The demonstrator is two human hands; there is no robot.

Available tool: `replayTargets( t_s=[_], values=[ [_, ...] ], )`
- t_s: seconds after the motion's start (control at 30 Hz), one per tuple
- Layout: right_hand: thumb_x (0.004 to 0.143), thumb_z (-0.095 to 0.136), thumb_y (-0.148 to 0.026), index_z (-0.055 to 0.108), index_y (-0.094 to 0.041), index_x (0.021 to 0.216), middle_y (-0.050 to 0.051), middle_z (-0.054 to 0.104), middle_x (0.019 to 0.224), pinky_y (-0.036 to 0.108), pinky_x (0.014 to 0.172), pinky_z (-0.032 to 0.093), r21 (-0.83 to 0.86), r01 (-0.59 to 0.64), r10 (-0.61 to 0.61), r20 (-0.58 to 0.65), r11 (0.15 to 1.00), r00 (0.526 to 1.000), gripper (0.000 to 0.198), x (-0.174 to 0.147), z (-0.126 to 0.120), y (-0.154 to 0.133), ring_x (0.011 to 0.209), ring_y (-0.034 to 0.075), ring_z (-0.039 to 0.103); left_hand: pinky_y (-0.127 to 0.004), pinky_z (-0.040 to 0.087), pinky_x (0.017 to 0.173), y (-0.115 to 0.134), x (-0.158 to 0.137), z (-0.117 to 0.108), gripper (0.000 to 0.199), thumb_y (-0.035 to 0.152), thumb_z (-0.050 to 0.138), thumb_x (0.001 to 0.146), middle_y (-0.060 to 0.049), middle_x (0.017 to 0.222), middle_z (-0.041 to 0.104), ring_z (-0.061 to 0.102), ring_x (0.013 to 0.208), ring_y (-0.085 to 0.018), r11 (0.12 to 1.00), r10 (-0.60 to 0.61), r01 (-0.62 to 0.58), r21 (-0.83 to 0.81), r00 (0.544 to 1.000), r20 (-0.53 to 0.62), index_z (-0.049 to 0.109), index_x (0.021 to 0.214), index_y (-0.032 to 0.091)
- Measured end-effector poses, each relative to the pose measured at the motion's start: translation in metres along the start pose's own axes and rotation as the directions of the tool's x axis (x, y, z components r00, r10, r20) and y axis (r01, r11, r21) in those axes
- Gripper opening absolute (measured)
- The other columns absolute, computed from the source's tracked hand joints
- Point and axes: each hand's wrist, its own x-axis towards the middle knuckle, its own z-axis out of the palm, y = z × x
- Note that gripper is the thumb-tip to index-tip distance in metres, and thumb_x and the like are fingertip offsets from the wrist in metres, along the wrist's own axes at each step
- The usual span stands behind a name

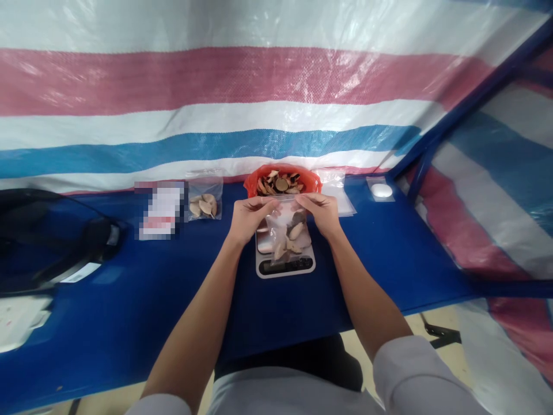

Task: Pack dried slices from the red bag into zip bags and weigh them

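Observation:
A clear zip bag with several pale dried slices in its lower part hangs between my two hands. My left hand pinches the bag's top edge at its left end. At the other end of that edge, the fingers of my right hand are closed on the bag as well. Directly beneath is a white digital kitchen scale, partly hidden by the bag; whether the two touch I cannot tell. Behind my hands, a red plastic bag stands open, full of dried slices.
Left of the scale lie a filled clear bag and a blurred-out packet. Flat clear bags and a white oval object are on the right. A black strapped item occupies the blue table's left end.

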Motion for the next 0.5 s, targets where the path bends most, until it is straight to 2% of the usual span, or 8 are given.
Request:
replayTargets(
  t_s=[0.13, 0.27, 0.5],
  values=[
    [0.064, 0.084, -0.052, 0.079, -0.020, 0.079, 0.002, 0.076, 0.071, 0.032, 0.063, 0.061, -0.028, 0.000, 0.000, 0.002, 1.000, 1.000, 0.036, -0.001, 0.002, 0.004, 0.064, 0.019, 0.072, -0.026, 0.054, 0.062, 0.001, -0.001, 0.002, 0.022, 0.038, 0.079, 0.074, -0.003, 0.065, 0.074, 0.067, 0.060, -0.016, 1.000, 0.012, -0.012, 0.000, 1.000, 0.003, 0.079, 0.076, 0.016],
    [0.066, 0.084, -0.050, 0.079, -0.020, 0.078, 0.002, 0.076, 0.071, 0.029, 0.057, 0.059, -0.043, 0.012, -0.011, 0.013, 0.999, 1.000, 0.033, -0.002, 0.000, 0.003, 0.060, 0.017, 0.070, -0.027, 0.055, 0.063, 0.000, 0.000, 0.001, 0.024, 0.040, 0.079, 0.074, -0.004, 0.065, 0.074, 0.068, 0.061, -0.017, 0.999, 0.006, -0.005, 0.040, 1.000, -0.018, 0.079, 0.076, 0.016],
    [0.065, 0.083, -0.052, 0.077, -0.019, 0.078, 0.003, 0.075, 0.072, 0.030, 0.059, 0.060, -0.013, -0.006, 0.006, -0.020, 1.000, 1.000, 0.035, 0.000, 0.000, 0.001, 0.066, 0.019, 0.072, -0.025, 0.052, 0.058, -0.005, 0.003, -0.009, 0.029, 0.044, 0.076, 0.076, -0.005, 0.068, 0.074, 0.065, 0.059, -0.015, 0.998, -0.055, 0.055, -0.002, 0.998, -0.031, 0.079, 0.073, 0.016]
  ],
)
